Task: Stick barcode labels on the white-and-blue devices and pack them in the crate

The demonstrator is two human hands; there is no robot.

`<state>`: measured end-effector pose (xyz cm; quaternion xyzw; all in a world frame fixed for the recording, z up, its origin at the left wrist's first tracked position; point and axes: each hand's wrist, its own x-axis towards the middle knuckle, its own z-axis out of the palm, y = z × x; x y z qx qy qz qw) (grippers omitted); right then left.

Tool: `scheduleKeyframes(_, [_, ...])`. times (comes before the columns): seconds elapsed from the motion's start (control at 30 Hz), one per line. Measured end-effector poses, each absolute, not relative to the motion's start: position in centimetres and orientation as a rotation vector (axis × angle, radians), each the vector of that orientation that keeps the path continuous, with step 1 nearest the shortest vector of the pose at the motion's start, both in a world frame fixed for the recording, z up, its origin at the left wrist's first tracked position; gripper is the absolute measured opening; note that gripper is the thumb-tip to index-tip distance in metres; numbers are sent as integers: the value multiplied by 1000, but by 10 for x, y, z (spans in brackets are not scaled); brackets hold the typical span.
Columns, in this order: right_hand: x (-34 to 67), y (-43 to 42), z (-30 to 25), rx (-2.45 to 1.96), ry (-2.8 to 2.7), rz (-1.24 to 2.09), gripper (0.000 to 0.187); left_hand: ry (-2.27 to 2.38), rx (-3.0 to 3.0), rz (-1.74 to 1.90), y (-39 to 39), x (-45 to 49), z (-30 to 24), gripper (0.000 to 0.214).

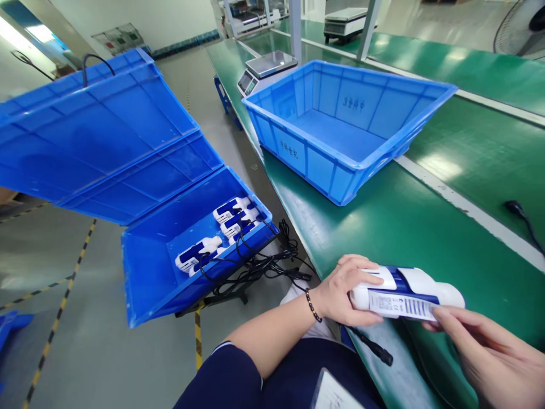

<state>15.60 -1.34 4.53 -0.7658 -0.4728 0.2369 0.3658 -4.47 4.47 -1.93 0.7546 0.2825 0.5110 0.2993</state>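
A white-and-blue plastic device [419,281] lies on its side above the green bench, with a printed label [400,305] along its near face. My left hand [351,289] is wrapped around its left end. At the label's right end, the thumb and finger of my right hand [481,343] are pinched together; part of that hand runs out of view. Below my left hand, a black cable connector [377,347] rests near the bench edge. Several similar white-and-blue devices [200,253] lie in a blue crate [149,284] to the left.
On the green bench [460,250] stands a large blue bin [306,165] with a weighing scale [272,63] behind it. Tangled black cables [259,270] hang over the crate's side. Another upright blue crate [106,130] rises behind it. A black plug [515,209] lies at right.
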Motion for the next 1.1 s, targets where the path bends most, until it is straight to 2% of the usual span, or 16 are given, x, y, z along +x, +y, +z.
scheduleKeyframes(0.17, [155, -14, 47, -1968, -1168, 675, 28, 761, 1985, 1302, 44, -45, -20, 62])
scheduleKeyframes(0.7, [156, -14, 48, -1947, -1184, 778, 31, 924, 1787, 1445, 35, -34, -7, 20])
scheduleKeyframes(0.8, [156, -13, 49, -1942, -1226, 771, 30, 910, 1818, 1373, 36, -36, -9, 22])
scheduleKeyframes(0.97, [153, -10, 51, -1937, -1225, 760, 31, 790, 1956, 1244, 41, -46, -14, 43])
scheduleKeyframes(1.1, [153, -6, 54, -1906, -1338, 709, 32, 701, 2033, 1224, 44, -51, -16, 52])
